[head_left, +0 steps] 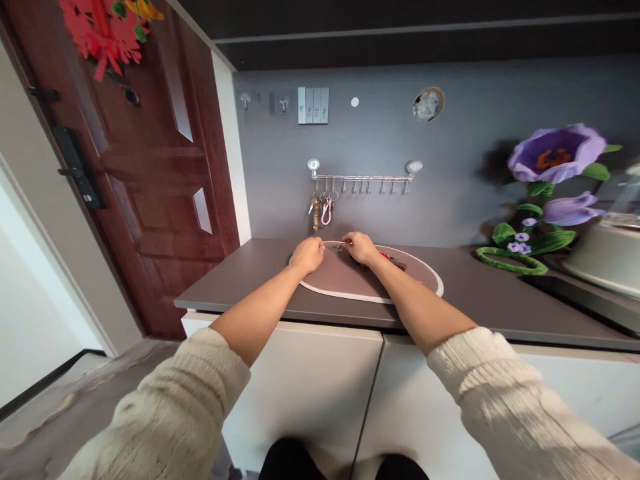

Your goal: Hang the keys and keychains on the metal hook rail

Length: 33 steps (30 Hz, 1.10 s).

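An oval brown mat point(345, 280) with a white border lies on the dark countertop. My left hand point(309, 255) is closed over the mat's left end, its fingertips turned inward. At the mat's far edge, my right hand point(361, 248) is closed too, with thumb and fingers pressed together. What either hand grips is hidden by the fingers. A small metallic ring-like item point(339, 249) shows between the hands, next to the right fingertips. Just right of my right hand, a small red item point(385, 255) and a dark brown item point(399, 265) lie on the mat.
Behind the hands, a hook rail point(370, 178) on the grey wall carries several keys point(316, 215) and a pink loop point(327, 212). Purple fabric flowers point(557, 157) and a pale container point(607, 253) stand at right. A brown door point(165, 180) is at left, white cabinets point(300, 373) below.
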### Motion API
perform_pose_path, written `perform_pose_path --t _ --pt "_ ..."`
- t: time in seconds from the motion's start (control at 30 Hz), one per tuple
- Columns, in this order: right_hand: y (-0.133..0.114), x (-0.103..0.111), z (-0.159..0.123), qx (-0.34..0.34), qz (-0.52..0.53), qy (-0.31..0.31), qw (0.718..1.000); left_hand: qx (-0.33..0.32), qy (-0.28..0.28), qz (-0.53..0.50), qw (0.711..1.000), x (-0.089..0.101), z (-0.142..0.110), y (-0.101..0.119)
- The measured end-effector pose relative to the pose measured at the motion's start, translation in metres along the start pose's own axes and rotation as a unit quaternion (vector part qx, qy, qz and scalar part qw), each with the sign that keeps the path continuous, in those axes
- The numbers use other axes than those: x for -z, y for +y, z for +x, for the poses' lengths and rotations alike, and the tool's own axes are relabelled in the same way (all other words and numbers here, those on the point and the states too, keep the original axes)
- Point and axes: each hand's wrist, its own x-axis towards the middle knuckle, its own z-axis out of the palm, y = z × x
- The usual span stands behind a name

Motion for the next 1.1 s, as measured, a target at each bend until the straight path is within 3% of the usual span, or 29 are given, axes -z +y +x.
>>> perform_pose_path --t 0.4,0.73,1.1 --pt "-0.005 -0.005 0.001 0.0 -0.08 -0.063 0.995 -0.014 -0.028 -0.01 0.999 -0.005 0.003 -0.003" --pt "-0.008 -0.005 -0.001 -0.02 -0.075 -0.055 0.995 -0.025 -0.028 -0.017 0.999 -0.005 0.003 -0.004" --pt "-0.01 0.002 -0.002 0.038 -0.013 -0.023 0.999 -0.038 0.017 -0.052 0.998 -0.004 0.004 -0.004"
